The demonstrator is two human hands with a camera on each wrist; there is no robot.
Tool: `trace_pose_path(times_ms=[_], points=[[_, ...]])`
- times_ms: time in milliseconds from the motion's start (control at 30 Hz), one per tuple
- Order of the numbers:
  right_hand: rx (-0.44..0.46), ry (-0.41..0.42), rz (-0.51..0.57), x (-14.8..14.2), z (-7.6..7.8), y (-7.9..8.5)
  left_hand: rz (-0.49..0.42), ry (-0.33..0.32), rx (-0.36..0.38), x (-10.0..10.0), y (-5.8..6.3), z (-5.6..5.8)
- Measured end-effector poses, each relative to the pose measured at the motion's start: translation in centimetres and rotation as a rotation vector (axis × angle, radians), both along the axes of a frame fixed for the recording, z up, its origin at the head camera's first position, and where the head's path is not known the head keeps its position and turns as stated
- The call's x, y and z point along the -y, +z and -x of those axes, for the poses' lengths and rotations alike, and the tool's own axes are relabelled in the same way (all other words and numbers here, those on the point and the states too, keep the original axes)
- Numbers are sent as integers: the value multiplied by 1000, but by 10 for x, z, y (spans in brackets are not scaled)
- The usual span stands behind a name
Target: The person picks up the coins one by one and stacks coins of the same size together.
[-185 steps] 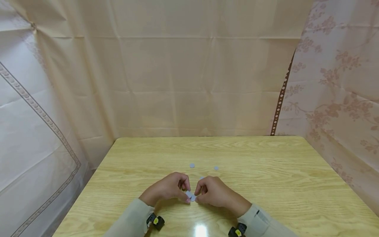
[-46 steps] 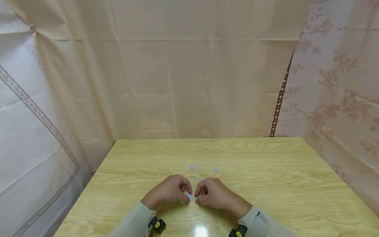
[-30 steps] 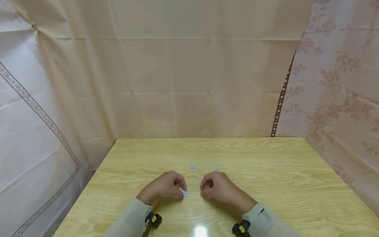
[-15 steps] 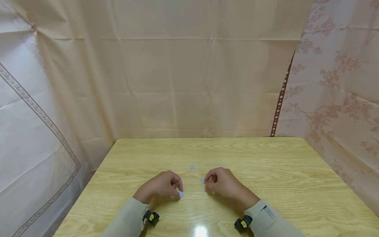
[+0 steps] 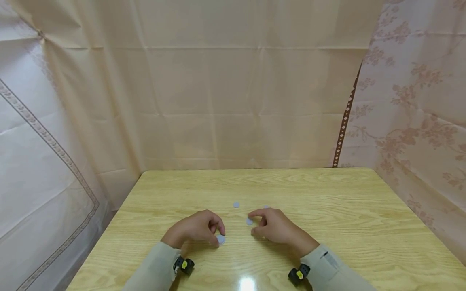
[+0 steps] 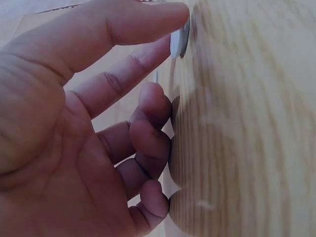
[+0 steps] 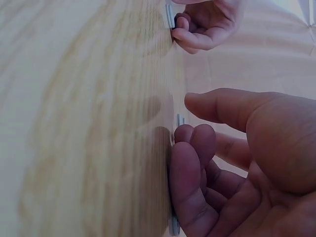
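Note:
Two thin grey-white round discs (image 5: 221,239), seemingly one on the other, lie at the fingertips of my left hand (image 5: 198,227). Its thumb and index finger pinch them at the edges, low over the wood; edge-on they show as thin discs (image 6: 178,40) in the left wrist view. My right hand (image 5: 274,227) is by another disc (image 5: 249,221), thumb and index finger spread apart around it without gripping. Its other fingers curl loosely onto the table, as the right hand (image 7: 212,168) shows in the right wrist view.
A further disc (image 5: 236,205) lies behind the hands on the wooden table (image 5: 182,190). One more disc (image 5: 266,207) sits partly hidden behind the right hand. Beige curtains (image 5: 236,101) hang beyond the table's far edge. A bright reflection shines on the near tabletop.
From meeting over the discs, my hands have moved apart. The left has carried its discs leftward; the right has moved right and away, and lately its index finger and thumb have spread.

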State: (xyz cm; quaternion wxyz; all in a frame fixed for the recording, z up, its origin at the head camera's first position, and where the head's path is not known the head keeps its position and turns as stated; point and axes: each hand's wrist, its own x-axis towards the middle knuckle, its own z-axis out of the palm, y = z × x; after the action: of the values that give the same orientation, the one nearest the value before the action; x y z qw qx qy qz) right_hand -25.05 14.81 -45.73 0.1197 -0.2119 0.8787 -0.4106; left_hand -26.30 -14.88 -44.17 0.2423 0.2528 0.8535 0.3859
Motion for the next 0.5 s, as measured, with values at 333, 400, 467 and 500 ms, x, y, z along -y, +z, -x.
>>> trace_pose_path(times_ms=[333, 400, 467, 500], points=[[19, 13, -35, 1, -2, 0, -52, -7, 58, 3, 0, 2], [22, 11, -37, 1, -2, 0, -53, -5, 59, 3, 1, 1], [22, 12, -35, 1, -2, 0, -54, -2, 62, 3, 1, 1], [21, 13, -31, 1, -2, -1, -55, -1, 64, 3, 1, 1]])
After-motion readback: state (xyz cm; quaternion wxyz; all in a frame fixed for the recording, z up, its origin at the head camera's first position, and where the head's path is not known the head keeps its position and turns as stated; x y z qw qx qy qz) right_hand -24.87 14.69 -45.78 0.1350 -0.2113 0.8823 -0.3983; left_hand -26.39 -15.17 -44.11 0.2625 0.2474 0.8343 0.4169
